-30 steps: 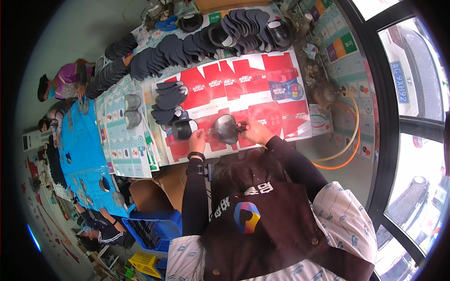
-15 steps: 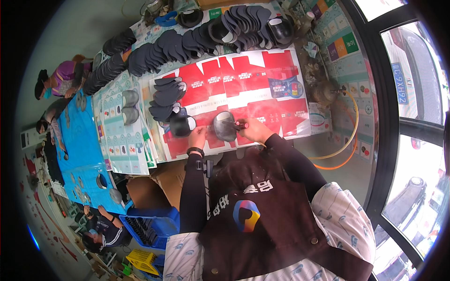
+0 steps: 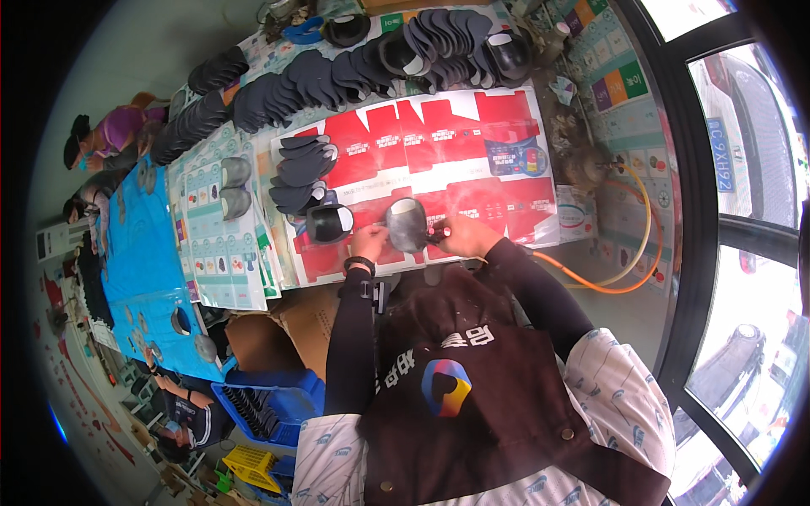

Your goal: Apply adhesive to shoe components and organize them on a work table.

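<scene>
A grey cup-shaped piece (image 3: 407, 232) with a white patch at its top stands at the front of the red-printed sheet. My left hand (image 3: 369, 242) pinches at its left edge, fingers together. From the other side my right hand (image 3: 464, 236) is closed round a small dark hand tool (image 3: 438, 230) with red parts, its tip against or very near the piece's right edge. Fingers partly hide the tool, so its kind is unclear. Just left of my left hand lies a black cup-shaped piece (image 3: 329, 223). Behind that is a short stack of dark pads (image 3: 304, 164).
A long row of stacked dark pads (image 3: 308, 83) runs along the table's back. Two grey cup pieces (image 3: 235, 187) lie on the left sheets. An orange hose (image 3: 582, 284) loops by my right arm. People sit along a blue-covered table (image 3: 143, 244); a blue crate (image 3: 268, 409) stands below.
The grey piece has turned so more of its face shows. My left hand has shifted right, against its edge. The orange hose has swung nearer my right forearm.
</scene>
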Tool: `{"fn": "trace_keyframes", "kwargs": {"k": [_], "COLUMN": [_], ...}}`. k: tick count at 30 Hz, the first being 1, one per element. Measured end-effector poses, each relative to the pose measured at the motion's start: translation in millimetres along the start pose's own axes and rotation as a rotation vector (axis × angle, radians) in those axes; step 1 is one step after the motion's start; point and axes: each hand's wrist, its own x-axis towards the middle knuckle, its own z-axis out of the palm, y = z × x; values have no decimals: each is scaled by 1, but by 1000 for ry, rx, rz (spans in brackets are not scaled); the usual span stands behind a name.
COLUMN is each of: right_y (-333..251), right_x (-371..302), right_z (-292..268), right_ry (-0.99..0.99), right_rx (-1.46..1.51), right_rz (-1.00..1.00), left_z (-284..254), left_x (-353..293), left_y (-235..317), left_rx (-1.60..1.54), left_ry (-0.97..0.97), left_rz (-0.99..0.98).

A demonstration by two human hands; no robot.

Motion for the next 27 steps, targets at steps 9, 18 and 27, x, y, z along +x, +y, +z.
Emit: {"fn": "trace_keyframes", "kwargs": {"k": [9,18,27], "right_y": [36,14,-37], "right_x": [-30,-49,-35], "right_z": [-35,-55,-1], "right_ry": [201,304,399], "right_rx": [447,579,549], "right_rz": [94,102,99], "left_z": [15,-216,-379], "left_x": [-26,-61,-13], "left_y": [53,-52,-199], "left_rx": [163,-793,-1281], "left_ry": [272,484,785], "left_rz": [172,280,8]}}
